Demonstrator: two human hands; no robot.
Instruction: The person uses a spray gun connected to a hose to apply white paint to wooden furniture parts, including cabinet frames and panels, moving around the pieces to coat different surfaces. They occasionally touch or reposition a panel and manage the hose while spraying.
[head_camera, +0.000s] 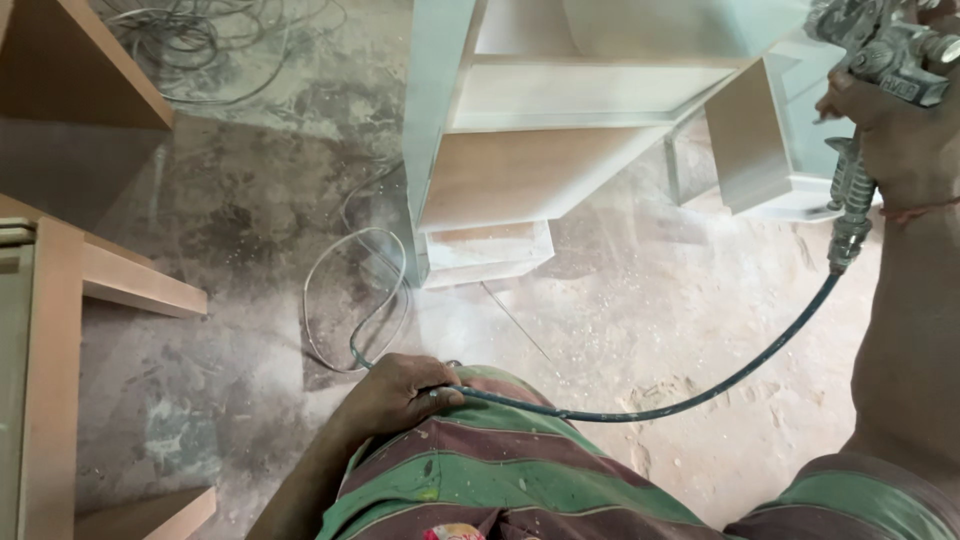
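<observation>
Spray gun (885, 50) in right hand (900, 135)

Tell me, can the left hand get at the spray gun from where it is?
Probably yes: the left hand grips the hose at the waist, and nothing stands between it and the spray gun in the right hand.

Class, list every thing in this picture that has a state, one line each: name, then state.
Spray gun: gripped in the right hand, raised, nozzle toward the cabinet.
Hose: joined to the gun's base, hanging in a curve, held by the left hand at the waist.
Cabinet: open-fronted, partly coated pale, partly bare wood.
Wire loops: loose on the dusty floor.
</observation>
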